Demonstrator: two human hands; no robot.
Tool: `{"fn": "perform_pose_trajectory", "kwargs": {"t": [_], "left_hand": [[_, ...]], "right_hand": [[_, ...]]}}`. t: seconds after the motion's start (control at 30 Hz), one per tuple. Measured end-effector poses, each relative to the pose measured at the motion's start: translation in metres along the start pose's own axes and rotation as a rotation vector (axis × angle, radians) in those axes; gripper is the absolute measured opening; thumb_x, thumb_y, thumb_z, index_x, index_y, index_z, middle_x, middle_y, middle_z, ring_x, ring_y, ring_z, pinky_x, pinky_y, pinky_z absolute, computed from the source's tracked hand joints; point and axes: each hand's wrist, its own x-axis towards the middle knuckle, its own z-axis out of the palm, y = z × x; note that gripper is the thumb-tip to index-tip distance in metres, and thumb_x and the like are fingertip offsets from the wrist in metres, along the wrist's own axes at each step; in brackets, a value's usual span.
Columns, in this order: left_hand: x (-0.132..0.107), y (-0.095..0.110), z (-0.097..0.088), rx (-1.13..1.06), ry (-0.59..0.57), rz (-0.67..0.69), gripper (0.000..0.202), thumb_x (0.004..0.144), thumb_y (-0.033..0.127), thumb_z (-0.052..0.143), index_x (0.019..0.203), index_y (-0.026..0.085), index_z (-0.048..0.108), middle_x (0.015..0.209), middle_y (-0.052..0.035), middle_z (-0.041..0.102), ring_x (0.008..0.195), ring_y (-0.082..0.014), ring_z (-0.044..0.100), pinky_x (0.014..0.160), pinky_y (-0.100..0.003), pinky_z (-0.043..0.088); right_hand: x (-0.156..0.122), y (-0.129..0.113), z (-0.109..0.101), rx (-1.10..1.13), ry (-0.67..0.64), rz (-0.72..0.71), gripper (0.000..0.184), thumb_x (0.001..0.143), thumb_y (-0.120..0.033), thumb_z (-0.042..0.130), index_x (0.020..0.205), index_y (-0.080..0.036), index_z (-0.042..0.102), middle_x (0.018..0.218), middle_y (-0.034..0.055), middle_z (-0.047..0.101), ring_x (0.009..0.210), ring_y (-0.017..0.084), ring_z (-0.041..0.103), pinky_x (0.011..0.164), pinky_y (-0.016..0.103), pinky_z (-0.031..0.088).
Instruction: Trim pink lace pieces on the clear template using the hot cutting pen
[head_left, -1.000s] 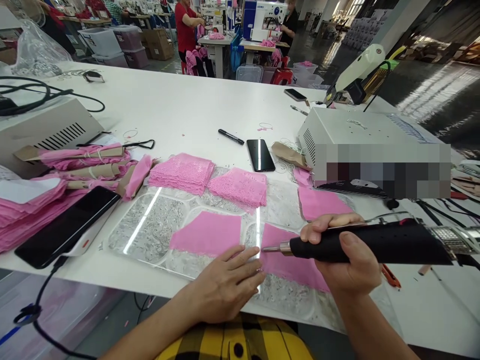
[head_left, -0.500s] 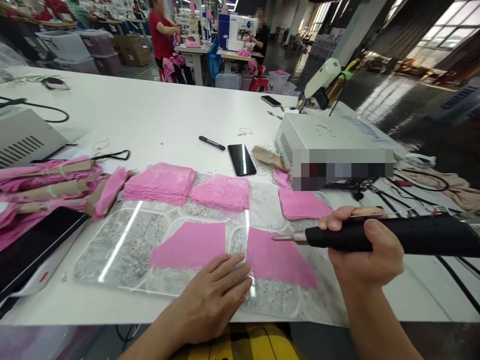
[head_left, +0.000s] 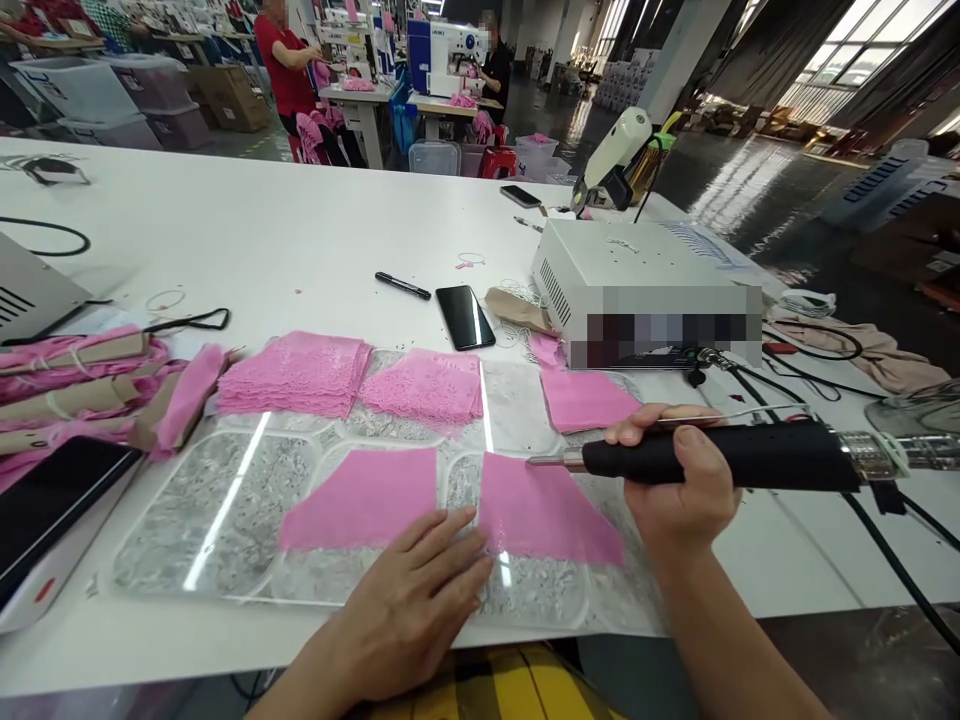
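My right hand [head_left: 679,475] is wrapped round a black corded handpiece [head_left: 720,458] with a slim metal tip. The tip points left over the upper part of the right-hand pink fabric piece [head_left: 551,515]; whether it touches the cloth I cannot tell. My left hand [head_left: 427,590] lies flat with fingers stretched, its fingertips by the gap between that piece and the left pink fabric piece [head_left: 371,500]. Both pieces lie flat on a clear sheet with a grey marbled look [head_left: 195,510]. Behind them are two stacks of pink lace fabric [head_left: 296,375] and a plain pink piece [head_left: 585,398].
A grey box unit [head_left: 637,260] with cables stands at the right. A phone [head_left: 465,318] and a black marker [head_left: 403,286] lie beyond the stacks. Tied pink bundles [head_left: 82,380] and a black-screened device [head_left: 67,500] are at left. People work at sewing machines [head_left: 450,60] further off.
The view has shifted, so most things sit further left. The handpiece's tip is slightly closer to the fabric piece's top edge. My left hand stays flat in about the same place.
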Motion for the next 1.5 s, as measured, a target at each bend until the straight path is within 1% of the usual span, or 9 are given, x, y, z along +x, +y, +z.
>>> {"fn": "perform_pose_trajectory", "kwargs": {"t": [0.23,0.4,0.6,0.67,0.83,1.0,1.3,1.4,1.5], "left_hand": [[-0.001,0.000,0.001,-0.016,0.016,-0.012,0.030,0.093,0.016,0.049,0.121,0.012,0.060,0.123,-0.0109,0.066,0.131,-0.0274,0.048,0.108,-0.044,0.044],[0.000,0.000,0.000,-0.018,0.015,-0.008,0.030,0.093,0.016,0.050,0.121,0.013,0.061,0.122,-0.0120,0.066,0.131,-0.0264,0.049,0.108,-0.043,0.044],[0.000,-0.001,0.001,-0.027,0.011,-0.008,0.029,0.093,0.016,0.049,0.119,0.013,0.062,0.122,-0.0101,0.066,0.130,-0.0277,0.049,0.107,-0.043,0.045],[0.000,-0.001,0.000,-0.023,0.004,-0.010,0.029,0.093,0.016,0.049,0.118,0.013,0.062,0.122,-0.0107,0.066,0.131,-0.0275,0.049,0.107,-0.043,0.045],[-0.001,-0.001,0.001,-0.016,0.013,-0.001,0.029,0.093,0.015,0.048,0.118,0.012,0.062,0.121,-0.0122,0.067,0.132,-0.0274,0.048,0.108,-0.044,0.044],[-0.002,-0.001,0.002,-0.013,0.005,0.001,0.029,0.093,0.014,0.048,0.118,0.012,0.064,0.123,-0.0111,0.065,0.132,-0.0279,0.048,0.109,-0.045,0.043],[0.000,-0.003,0.000,0.011,-0.011,0.024,0.031,0.092,0.012,0.049,0.120,0.011,0.063,0.124,-0.0116,0.065,0.132,-0.0270,0.047,0.109,-0.043,0.043],[-0.001,-0.004,0.000,0.023,-0.016,0.031,0.032,0.092,0.012,0.049,0.121,0.013,0.063,0.125,-0.0105,0.065,0.133,-0.0264,0.046,0.109,-0.042,0.043],[-0.001,-0.005,0.001,0.030,-0.027,0.037,0.033,0.092,0.012,0.049,0.121,0.013,0.063,0.128,-0.0095,0.063,0.134,-0.0265,0.044,0.110,-0.042,0.042]], "right_hand": [[-0.002,0.002,0.006,-0.025,-0.031,-0.028,0.013,0.072,-0.031,0.062,0.073,-0.019,0.058,0.069,-0.0007,0.058,0.052,0.012,0.054,0.052,0.031,0.050],[-0.002,0.004,0.005,-0.028,-0.059,-0.024,0.012,0.073,-0.031,0.063,0.074,-0.020,0.058,0.071,-0.0013,0.059,0.053,0.012,0.054,0.054,0.032,0.051],[-0.001,0.006,0.005,-0.018,-0.088,-0.031,0.010,0.074,-0.030,0.063,0.073,-0.020,0.059,0.071,-0.0014,0.060,0.053,0.012,0.056,0.056,0.033,0.053],[0.000,0.003,0.003,-0.001,-0.063,-0.026,0.010,0.073,-0.029,0.063,0.074,-0.020,0.058,0.070,-0.0014,0.060,0.053,0.012,0.055,0.054,0.032,0.052],[0.006,-0.005,-0.006,0.015,0.050,-0.038,0.011,0.070,-0.029,0.060,0.073,-0.020,0.055,0.068,-0.0015,0.058,0.052,0.012,0.053,0.051,0.031,0.049],[0.006,-0.006,-0.012,-0.013,0.031,-0.046,0.011,0.071,-0.029,0.060,0.074,-0.020,0.055,0.068,-0.0005,0.058,0.053,0.013,0.054,0.052,0.031,0.049],[0.004,-0.002,-0.010,-0.030,-0.026,-0.067,0.011,0.075,-0.028,0.062,0.073,-0.019,0.057,0.068,-0.0005,0.060,0.053,0.013,0.055,0.054,0.032,0.051],[0.004,-0.003,-0.011,-0.011,-0.008,-0.059,0.009,0.074,-0.027,0.061,0.073,-0.019,0.057,0.067,-0.0007,0.060,0.053,0.012,0.055,0.053,0.031,0.051],[0.006,-0.007,-0.015,-0.004,0.050,-0.085,0.008,0.072,-0.027,0.060,0.073,-0.019,0.057,0.066,-0.0006,0.060,0.053,0.013,0.055,0.053,0.031,0.049]]}}
